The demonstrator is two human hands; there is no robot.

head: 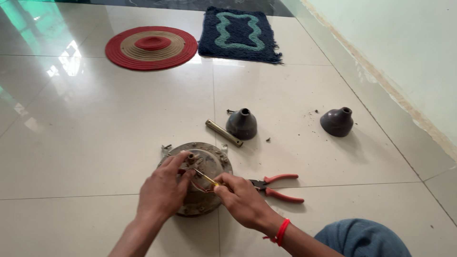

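Two hands on a heavy, rigid round metal motor housing [200, 178] on the floor: left hand [162, 190] clamped over its rim, right hand [243, 197] pinching a thin yellow-handled screwdriver [207, 178], red-handled pliers [278, 186] just beyond.

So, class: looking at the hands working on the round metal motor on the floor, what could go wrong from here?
1. The thin yellow-handled tool in the right hand points toward the left hand steadying the round grey metal motor housing; a slip could jab its fingers.
2. Small loose bits lie on the white tiled floor and could get lost.
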